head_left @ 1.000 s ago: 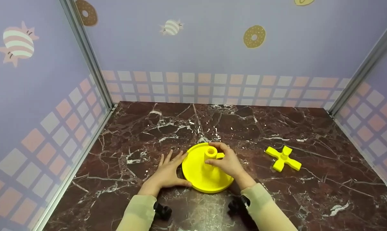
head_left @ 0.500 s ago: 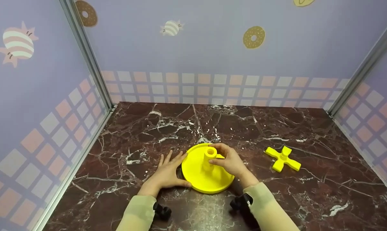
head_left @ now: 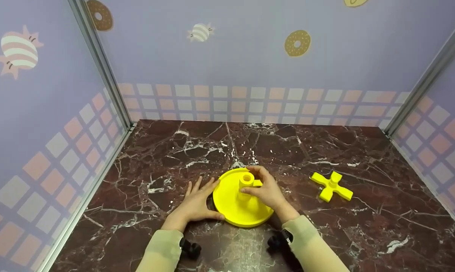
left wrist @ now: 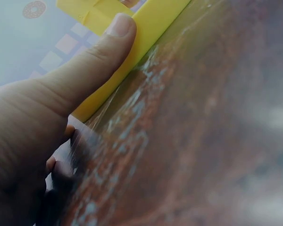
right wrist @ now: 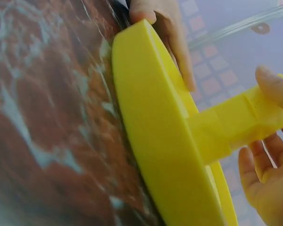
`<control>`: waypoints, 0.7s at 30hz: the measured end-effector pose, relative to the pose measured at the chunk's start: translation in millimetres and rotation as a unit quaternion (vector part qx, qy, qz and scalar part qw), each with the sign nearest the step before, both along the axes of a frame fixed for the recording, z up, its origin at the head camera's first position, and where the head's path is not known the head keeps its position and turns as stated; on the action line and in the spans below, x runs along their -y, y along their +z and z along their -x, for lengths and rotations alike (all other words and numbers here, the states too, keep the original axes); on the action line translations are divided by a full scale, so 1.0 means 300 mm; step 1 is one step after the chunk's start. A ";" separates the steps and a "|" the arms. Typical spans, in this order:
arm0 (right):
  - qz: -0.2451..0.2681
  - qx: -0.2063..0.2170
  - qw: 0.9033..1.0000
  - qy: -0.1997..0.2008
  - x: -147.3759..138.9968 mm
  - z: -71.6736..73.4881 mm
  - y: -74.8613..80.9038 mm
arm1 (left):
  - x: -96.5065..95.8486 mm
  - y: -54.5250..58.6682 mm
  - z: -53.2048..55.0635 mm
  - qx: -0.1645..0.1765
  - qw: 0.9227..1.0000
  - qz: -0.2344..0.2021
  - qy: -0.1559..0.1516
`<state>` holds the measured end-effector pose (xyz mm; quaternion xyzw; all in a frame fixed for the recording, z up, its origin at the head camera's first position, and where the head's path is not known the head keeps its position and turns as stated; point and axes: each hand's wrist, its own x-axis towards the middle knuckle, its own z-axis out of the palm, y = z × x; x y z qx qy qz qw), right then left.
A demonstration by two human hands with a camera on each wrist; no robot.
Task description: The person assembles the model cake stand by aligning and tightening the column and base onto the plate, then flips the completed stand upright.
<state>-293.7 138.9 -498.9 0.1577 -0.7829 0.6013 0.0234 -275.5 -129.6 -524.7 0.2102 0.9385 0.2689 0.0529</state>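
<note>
A round yellow base with a raised rim point(head_left: 231, 213) lies on the tabletop. From it rises a yellow hollow tube point(head_left: 246, 180) with a short side tab point(head_left: 257, 183). My right hand point(head_left: 269, 190) pinches this tube near its top, thumb in front and fingers behind; the right wrist view shows the tube's wider upper part point(right wrist: 247, 113) between thumb and fingers. At the base's left edge, my left hand point(head_left: 197, 204) spreads straight fingers along the rim. Its thumb point(left wrist: 101, 59) presses the rim in the left wrist view.
To the right lies a yellow four-armed cross piece point(head_left: 332, 187) with a short peg at its centre. Dark red marble-patterned tabletop point(head_left: 197, 151) carries white specks behind the base. Patterned panels point(head_left: 227, 64) with metal corner posts point(head_left: 102, 71) enclose the back and sides.
My right hand shifted slightly, its thumb moving right along the tube and then back left, and the side tab's angle changed with it. The left hand stayed at the rim.
</note>
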 end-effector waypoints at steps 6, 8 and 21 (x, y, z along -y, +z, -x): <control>0.000 0.028 0.996 0.085 -0.031 0.019 0.014 | 0.002 0.007 0.002 0.007 1.000 0.001 0.004; -0.006 0.036 0.995 0.096 -0.034 0.022 0.014 | 0.002 0.008 0.002 0.007 1.000 0.000 0.005; -0.035 0.007 0.997 0.065 -0.024 0.011 0.008 | 0.001 0.003 0.000 0.000 1.000 0.002 0.001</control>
